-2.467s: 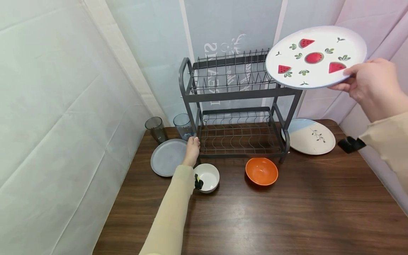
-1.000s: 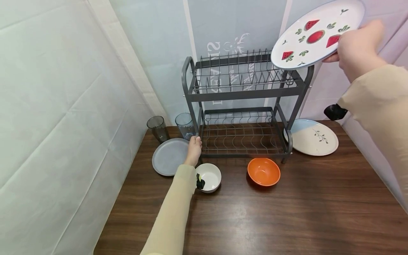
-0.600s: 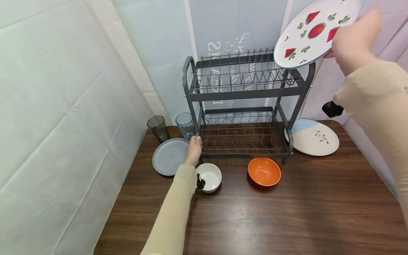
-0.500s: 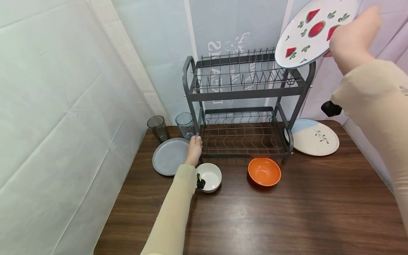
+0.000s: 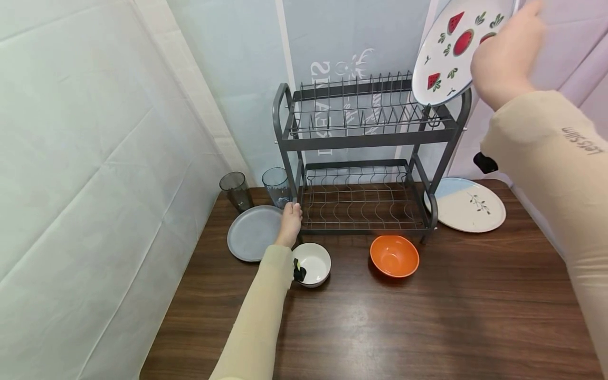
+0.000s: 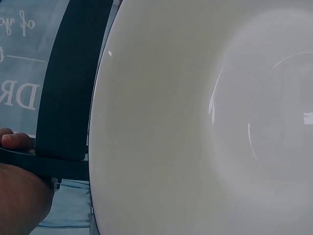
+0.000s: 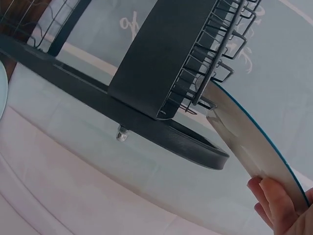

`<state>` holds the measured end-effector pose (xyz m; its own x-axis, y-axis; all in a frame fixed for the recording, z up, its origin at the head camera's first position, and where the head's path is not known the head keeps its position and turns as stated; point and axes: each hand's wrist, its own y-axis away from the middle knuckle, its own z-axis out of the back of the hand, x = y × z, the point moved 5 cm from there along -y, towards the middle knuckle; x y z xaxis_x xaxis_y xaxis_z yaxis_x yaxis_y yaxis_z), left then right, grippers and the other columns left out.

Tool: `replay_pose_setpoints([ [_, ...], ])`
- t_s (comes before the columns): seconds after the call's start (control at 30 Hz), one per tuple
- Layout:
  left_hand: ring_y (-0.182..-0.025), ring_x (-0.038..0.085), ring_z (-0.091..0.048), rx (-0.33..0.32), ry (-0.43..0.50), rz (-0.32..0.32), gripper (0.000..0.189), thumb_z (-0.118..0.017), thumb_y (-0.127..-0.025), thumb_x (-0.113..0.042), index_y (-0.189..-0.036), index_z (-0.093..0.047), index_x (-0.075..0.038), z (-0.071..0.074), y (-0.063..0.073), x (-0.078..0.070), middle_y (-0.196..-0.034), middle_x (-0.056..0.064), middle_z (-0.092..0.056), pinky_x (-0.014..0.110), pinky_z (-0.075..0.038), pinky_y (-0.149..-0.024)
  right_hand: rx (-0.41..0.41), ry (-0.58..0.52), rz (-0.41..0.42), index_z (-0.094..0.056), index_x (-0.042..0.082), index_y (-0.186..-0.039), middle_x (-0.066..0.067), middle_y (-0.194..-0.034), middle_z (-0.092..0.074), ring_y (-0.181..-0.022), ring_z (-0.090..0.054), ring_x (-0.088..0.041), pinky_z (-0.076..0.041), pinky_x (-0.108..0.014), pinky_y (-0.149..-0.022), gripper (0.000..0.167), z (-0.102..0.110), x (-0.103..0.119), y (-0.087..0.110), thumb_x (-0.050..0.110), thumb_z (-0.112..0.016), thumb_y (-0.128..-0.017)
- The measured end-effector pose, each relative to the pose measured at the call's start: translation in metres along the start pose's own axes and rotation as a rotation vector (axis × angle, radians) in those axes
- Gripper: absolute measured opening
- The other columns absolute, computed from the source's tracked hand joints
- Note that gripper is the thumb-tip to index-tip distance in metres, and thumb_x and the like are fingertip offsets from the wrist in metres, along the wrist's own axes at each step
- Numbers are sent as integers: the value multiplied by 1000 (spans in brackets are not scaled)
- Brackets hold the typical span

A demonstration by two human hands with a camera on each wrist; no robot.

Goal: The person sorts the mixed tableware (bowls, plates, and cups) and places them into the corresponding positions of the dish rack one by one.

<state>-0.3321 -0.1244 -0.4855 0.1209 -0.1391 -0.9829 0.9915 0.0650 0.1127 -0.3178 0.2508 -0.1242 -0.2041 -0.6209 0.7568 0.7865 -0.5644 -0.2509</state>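
My right hand [image 5: 510,58] grips the right edge of a white plate [image 5: 442,58] painted with watermelon pieces. The plate is tilted steeply, its lower edge over the right end of the rack's upper tier; its top runs out of the head view. Seen from the right wrist, the plate [image 7: 249,142] reaches the wire prongs, with fingers [image 7: 274,200] curled at its rim. My left hand [image 5: 290,221] grips the lower left post of the dark two-tier dish rack [image 5: 366,141]. A white bowl [image 5: 313,264] stands just below that wrist and fills most of the left wrist view.
An orange bowl [image 5: 394,257] stands before the rack. On the left are a grey plate [image 5: 254,235], a dark glass [image 5: 236,192] and a blue glass [image 5: 276,187]. A blue-and-cream plate [image 5: 470,206] lies right of the rack, near the curtain wall.
My right hand has carried the watermelon plate up and leftward, turning it from nearly flat to steeply tilted over the rack's right end. My left hand stays on the post.
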Motion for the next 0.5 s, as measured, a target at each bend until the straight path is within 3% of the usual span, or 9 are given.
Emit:
replay_pose_setpoints([
  [0.23, -96, 21, -41, -1, -4, -2, 18, -28, -103, -26, -96, -36, -10, -1, -1, 0, -90, 2, -34, 37, -37, -91, 1, 158, 79, -3, 22, -146, 23, -90, -35, -113, -48, -6, -45, -17, -86, 70, -9, 7, 1, 15, -39, -86],
  [0.33, -96, 21, -41, -5, -6, -9, 18, -29, -103, -25, -95, -36, -10, -2, -1, 0, -89, 2, -34, 37, -37, -92, 20, 200, 78, 3, 20, -146, 8, -114, -51, -118, -50, -13, -48, -22, -89, 75, -14, 11, 2, 10, -38, -85],
  [0.4, -96, 22, -42, -5, -2, -11, 19, -29, -102, -25, -95, -36, -10, -3, -1, 0, -89, 3, -34, 38, -38, -93, 32, 227, 81, 5, 17, -146, -6, -132, -48, -122, -50, -19, -47, -31, -94, 76, -17, 13, 4, 7, -38, -84],
  [0.5, -98, 23, -43, -3, 0, -10, 19, -29, -102, -26, -97, -37, -9, -5, -2, 1, -90, 3, -35, 40, -38, -95, 48, 267, 97, 3, 10, -145, -15, -139, -42, -124, -48, -28, -46, -40, -95, 75, -21, 16, 5, 7, -38, -83],
])
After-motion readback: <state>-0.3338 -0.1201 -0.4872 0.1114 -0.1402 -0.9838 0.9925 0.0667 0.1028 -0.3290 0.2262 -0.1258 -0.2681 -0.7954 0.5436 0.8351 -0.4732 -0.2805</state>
